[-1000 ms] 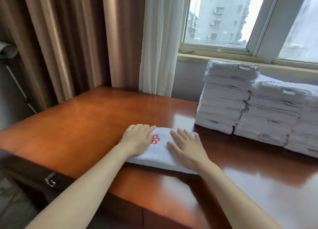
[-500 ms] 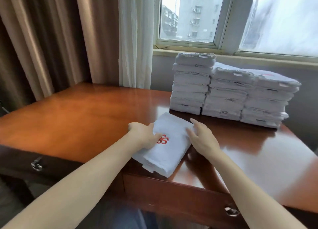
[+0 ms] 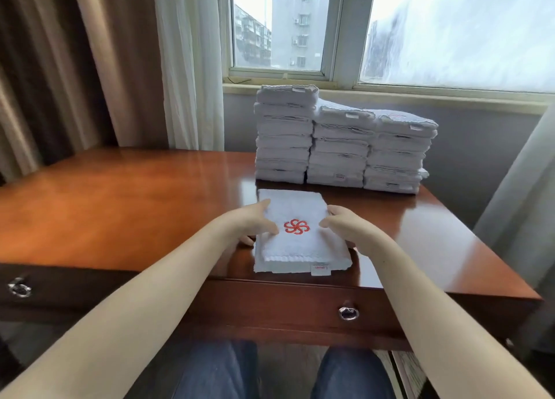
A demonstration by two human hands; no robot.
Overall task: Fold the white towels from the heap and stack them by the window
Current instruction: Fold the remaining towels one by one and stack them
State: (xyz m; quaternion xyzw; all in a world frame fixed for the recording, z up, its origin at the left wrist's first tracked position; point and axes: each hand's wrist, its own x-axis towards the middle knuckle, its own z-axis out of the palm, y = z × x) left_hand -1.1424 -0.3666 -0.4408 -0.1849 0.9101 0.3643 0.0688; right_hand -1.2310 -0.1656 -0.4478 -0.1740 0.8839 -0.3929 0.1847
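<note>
Head view: the folded towel [image 3: 300, 248] lies at the near edge of the surface [image 3: 120, 206]. Left hand [image 3: 255, 222] and right hand [image 3: 341, 224] clamp its two sides, thumbs on top. It may be just lifted, hard to tell. The stacks [image 3: 339, 146] stand right behind it, under the window [image 3: 279, 23]

The person is wearing blue denim jeans [image 3: 216, 371], both legs showing at the bottom edge of the view, the fabric looking plain and mid-blue. The left forearm [image 3: 135, 308] and the right forearm [image 3: 435, 314] are showing bare along their whole visible length, and the left hand [image 3: 255, 221] and the right hand [image 3: 339, 224] are going uncovered as well.
</note>
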